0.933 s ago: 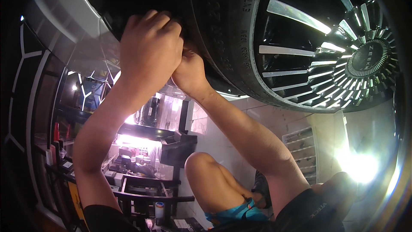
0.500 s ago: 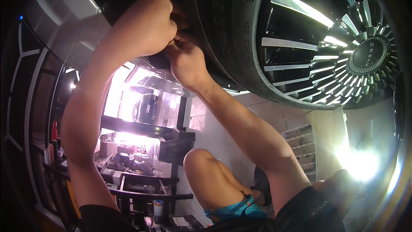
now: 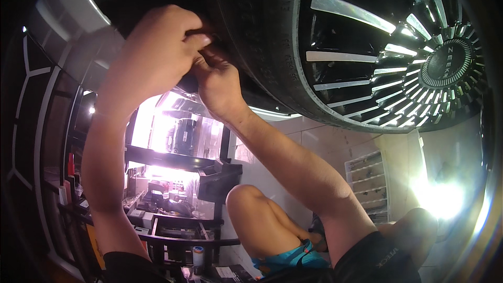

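Note:
Both my hands are raised in the dark gap beside a car wheel's black tyre [image 3: 262,47]. My left hand [image 3: 165,47] is bent inward, its thumb and fingers closed together close to the tyre's inner side. Just below and right of it, my right hand [image 3: 220,84] pinches with its fingertips at the same spot. The fingertips of the two hands almost meet. Anything between them is too small and dark to make out. The wheel [image 3: 361,57] fills the upper right, with silver spokes on a black rim.
A pale car body panel [image 3: 78,5] curves at the upper left. A bright lamp [image 3: 444,200] glares at the lower right, near a slatted tray [image 3: 367,183]. My bent knee [image 3: 246,199] is below. Shelves and a lit cabinet [image 3: 183,136] stand behind my arms.
My view has shifted a little, so the wheel sits farther left. My left hand has turned and come lower, and its thumb now shows. The right hand stays close beside it, still pinching.

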A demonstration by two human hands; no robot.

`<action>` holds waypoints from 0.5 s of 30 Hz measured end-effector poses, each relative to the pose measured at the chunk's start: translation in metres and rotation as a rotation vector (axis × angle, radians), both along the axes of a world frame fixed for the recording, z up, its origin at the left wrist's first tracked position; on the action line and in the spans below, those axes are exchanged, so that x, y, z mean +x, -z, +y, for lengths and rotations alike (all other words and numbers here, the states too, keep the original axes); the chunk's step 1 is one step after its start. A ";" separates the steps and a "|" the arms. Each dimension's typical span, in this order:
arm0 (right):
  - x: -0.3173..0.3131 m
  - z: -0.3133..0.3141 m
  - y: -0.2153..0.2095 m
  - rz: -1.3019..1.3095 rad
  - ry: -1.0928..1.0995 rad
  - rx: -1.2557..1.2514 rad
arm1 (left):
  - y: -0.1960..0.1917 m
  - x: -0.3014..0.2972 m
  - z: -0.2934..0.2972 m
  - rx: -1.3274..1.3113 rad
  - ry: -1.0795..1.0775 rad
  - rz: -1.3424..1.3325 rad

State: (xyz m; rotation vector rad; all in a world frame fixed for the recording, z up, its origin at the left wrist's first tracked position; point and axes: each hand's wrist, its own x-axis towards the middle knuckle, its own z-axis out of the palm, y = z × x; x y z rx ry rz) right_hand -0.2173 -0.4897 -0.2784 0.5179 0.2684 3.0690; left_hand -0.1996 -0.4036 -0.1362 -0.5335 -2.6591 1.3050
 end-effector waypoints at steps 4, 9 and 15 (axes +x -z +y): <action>-0.004 -0.009 -0.001 0.036 0.283 0.130 | -0.001 0.024 0.004 0.216 0.173 0.109; -0.028 -0.017 0.024 0.102 0.497 0.562 | -0.016 0.025 -0.015 0.358 0.643 0.225; -0.045 -0.020 0.036 0.073 0.585 0.746 | -0.041 0.091 -0.096 0.312 0.628 0.674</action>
